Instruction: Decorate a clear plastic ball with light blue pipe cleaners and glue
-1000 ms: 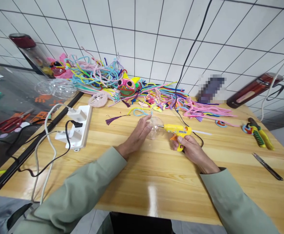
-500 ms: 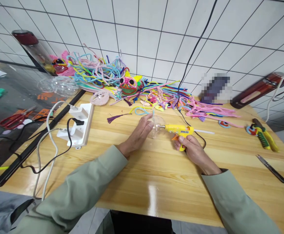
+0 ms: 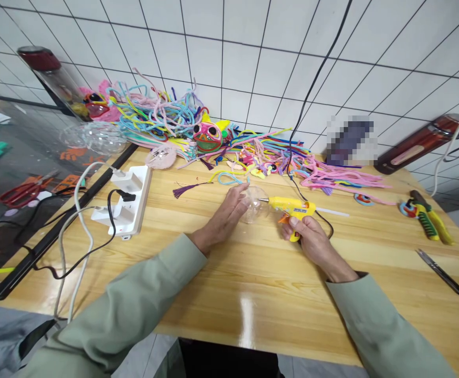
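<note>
My right hand (image 3: 310, 236) is wrapped round the handle of a yellow hot glue gun (image 3: 292, 207), thumb at the back and fingers by the orange trigger. A white glue stick (image 3: 332, 212) pokes out of its rear. The metal nozzle points left at a clear plastic ball (image 3: 256, 209). My left hand (image 3: 229, 212) grips that ball from its left side, fingers along its wall; some fingertips are hidden. Just behind the ball lie a light blue loop (image 3: 229, 179) of pipe cleaner and a purple tassel (image 3: 188, 190).
Pipe cleaners (image 3: 162, 113) heap along the wall around a decorated ball with eyes (image 3: 208, 134). A white power strip (image 3: 137, 202) with cables stands left. Red scissors (image 3: 24, 193) lie on the dark mat. Pliers (image 3: 430, 220), a dark pen-like tool (image 3: 442, 272) and a flask (image 3: 422, 144) are right.
The glue gun has shifted slightly right and up, its nozzle drawing back a little from the ball. My left hand and the ball stay nearly still.
</note>
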{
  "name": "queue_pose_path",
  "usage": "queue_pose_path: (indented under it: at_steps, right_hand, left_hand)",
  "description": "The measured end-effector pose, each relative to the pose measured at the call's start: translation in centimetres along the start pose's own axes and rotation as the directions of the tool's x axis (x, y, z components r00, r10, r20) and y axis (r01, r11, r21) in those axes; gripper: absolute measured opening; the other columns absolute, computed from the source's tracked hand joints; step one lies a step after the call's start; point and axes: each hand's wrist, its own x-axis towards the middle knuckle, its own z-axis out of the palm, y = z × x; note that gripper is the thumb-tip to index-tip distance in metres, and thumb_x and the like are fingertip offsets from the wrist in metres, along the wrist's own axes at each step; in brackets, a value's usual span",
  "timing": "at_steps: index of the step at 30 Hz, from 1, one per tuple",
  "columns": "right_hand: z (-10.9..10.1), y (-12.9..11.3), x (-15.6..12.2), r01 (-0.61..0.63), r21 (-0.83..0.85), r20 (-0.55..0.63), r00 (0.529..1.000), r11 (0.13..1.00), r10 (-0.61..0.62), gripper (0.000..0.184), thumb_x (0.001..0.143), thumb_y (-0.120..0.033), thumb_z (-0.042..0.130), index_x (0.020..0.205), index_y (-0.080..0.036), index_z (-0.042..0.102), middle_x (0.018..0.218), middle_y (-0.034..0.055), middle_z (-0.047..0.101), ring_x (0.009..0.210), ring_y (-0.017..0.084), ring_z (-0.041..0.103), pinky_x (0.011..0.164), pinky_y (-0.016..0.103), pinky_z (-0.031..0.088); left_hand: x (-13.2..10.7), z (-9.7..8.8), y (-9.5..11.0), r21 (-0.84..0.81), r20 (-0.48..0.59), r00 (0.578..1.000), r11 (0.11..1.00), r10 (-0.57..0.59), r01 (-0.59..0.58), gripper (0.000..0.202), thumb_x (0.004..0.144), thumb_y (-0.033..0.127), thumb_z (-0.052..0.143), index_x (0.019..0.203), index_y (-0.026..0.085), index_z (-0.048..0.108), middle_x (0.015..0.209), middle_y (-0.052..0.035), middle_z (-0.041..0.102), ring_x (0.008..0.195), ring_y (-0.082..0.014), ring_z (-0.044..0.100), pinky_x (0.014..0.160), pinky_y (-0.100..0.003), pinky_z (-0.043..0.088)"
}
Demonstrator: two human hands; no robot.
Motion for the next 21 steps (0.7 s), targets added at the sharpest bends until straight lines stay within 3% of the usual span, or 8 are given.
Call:
queue_pose_path:
  at_steps: [7, 12, 18, 21]
  right_hand:
    - [-0.14, 0.24, -0.01, -0.017, 0.034, 0.032, 0.999, 0.999, 0.016, 0.049, 0.093, -0.062, 0.075, 0.070, -0.020, 0.065, 0.065, 0.0005, 0.059, 0.060, 0.016, 0.051, 0.061, 0.031, 0.041]
    - [-0.14, 0.32, -0.06, -0.018, 0.034, 0.047, 0.999, 0.999, 0.017, 0.051, 0.091, -0.065, 0.075, 0.069, -0.020, 0.064, 0.064, 0.0001, 0.059, 0.060, 0.016, 0.052, 0.062, 0.031, 0.042]
    - [0.47, 0.07, 0.08, 0.002, 0.028, -0.001, 1.000, 1.000, -0.002, 0.055, 0.089, -0.070, 0.075, 0.067, -0.020, 0.064, 0.063, 0.0003, 0.061, 0.060, 0.016, 0.052, 0.063, 0.031, 0.041]
    - [0.76, 0.19, 0.26, 0.016, 0.049, -0.014, 1.000, 0.999, -0.015, 0.055, 0.091, -0.069, 0.073, 0.067, -0.020, 0.064, 0.063, 0.0005, 0.062, 0.061, 0.016, 0.054, 0.064, 0.032, 0.042]
  left_hand:
    - [0.12, 0.08, -0.28, 0.019, -0.022, 1.000, 1.000, 0.001, 0.000, 0.061, 0.111, 0.053, 0.038, 0.161, 0.018, 0.037, 0.170, -0.0168, 0.039, 0.161, -0.0295, 0.036, 0.134, -0.050, 0.030]
    - [0.17, 0.18, -0.65, -0.012, -0.040, 0.999, 1.000, -0.027, 0.027, 0.063, 0.110, 0.055, 0.038, 0.161, 0.018, 0.037, 0.169, -0.0171, 0.041, 0.157, -0.0309, 0.042, 0.133, -0.053, 0.032]
    - [0.09, 0.16, -0.44, 0.010, -0.057, 0.997, 0.998, -0.058, 0.059, 0.064, 0.109, 0.058, 0.040, 0.160, 0.020, 0.039, 0.170, -0.0147, 0.041, 0.159, -0.0307, 0.039, 0.135, -0.052, 0.028]
    - [-0.06, 0.22, -0.42, -0.048, -0.039, 0.993, 0.993, -0.109, 0.107, 0.067, 0.108, 0.061, 0.041, 0.162, 0.021, 0.035, 0.170, -0.0157, 0.040, 0.155, -0.0318, 0.046, 0.132, -0.055, 0.034]
